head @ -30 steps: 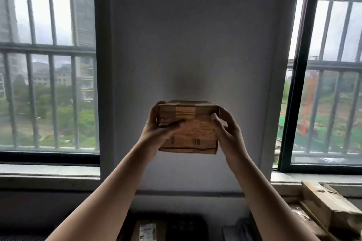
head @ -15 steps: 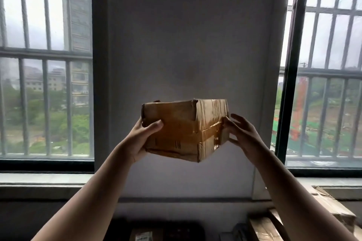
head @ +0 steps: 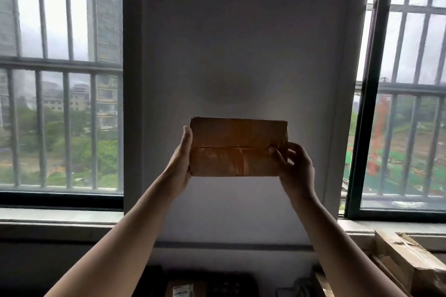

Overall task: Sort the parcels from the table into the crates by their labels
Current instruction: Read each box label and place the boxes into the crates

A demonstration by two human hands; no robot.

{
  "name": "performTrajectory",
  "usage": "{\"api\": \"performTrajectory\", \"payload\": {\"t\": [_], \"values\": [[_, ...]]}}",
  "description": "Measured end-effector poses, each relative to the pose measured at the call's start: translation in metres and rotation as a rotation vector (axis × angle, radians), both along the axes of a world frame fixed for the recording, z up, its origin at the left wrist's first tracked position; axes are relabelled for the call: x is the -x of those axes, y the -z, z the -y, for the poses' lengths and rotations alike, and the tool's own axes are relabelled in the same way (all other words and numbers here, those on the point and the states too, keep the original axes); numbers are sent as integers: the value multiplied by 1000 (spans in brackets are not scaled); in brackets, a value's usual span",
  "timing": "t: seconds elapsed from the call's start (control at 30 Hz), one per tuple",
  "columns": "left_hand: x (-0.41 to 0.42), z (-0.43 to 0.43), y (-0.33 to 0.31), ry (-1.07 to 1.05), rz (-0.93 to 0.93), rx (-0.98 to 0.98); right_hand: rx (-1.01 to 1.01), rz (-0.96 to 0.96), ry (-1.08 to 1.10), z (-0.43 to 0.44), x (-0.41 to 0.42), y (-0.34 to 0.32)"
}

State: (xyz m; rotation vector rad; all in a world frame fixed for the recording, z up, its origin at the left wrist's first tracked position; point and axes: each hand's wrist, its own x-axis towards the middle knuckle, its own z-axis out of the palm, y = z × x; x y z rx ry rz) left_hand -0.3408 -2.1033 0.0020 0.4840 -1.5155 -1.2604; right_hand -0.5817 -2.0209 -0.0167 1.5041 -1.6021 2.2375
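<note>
Parcel [head: 237,147] of brown cardboard, held up at the centre of the frame in front of a pale grey wall [head: 241,31], well above everything at the bottom edge. Its broad face is turned toward the camera, level, with shiny tape across it and a seam running along the middle; no label can be read on this side.

The left hand [head: 179,164] clasps the parcel's left end, thumb lying upright along the edge; its fingers are hidden behind the cardboard. The right hand [head: 295,166] grips the lower right corner, thumb pressed on the front face and fingers curled round the right end. Both bare forearms rise from the lower corners of the frame.

A barred window [head: 60,103] fills the left side, showing buildings and trees. Another barred window [head: 410,116] fills the right side.

At the lower right, cardboard boxes [head: 410,263] lie below the sill. At the bottom centre, in shadow, a small package with a white label [head: 183,291] sits just beside a dark object that is too dim to make out.
</note>
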Motion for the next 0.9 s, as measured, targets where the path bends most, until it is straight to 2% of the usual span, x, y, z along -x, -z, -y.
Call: {"api": "performTrajectory", "payload": {"t": [0.07, 0.17, 0.37, 0.47, 0.6, 0.7, 0.83, 0.9], "values": [[1, 3, 6, -93, 75, 120, 26, -11, 17, -1, -4, 1], [4, 6, 10, -231, 29, 189, 47, -9, -10, 0, -9, 3], [0, 6, 12, -243, -36, 199, 57, -19, -71, 1, -13, 3], [-10, 11, 14, -201, -74, 153, 65, 3, -146, 2, -7, 2], [-21, 13, 19, -93, -151, 59, 45, -79, -139, 2, 1, 0], [-24, 13, 24, -38, -199, 1, -18, -12, -173, -1, 1, -4], [-27, 14, 29, -16, -248, -92, -189, 109, -512, -13, -3, -7], [-28, 17, 31, -55, -249, -127, -196, 82, -528, -15, -5, -7]]}}
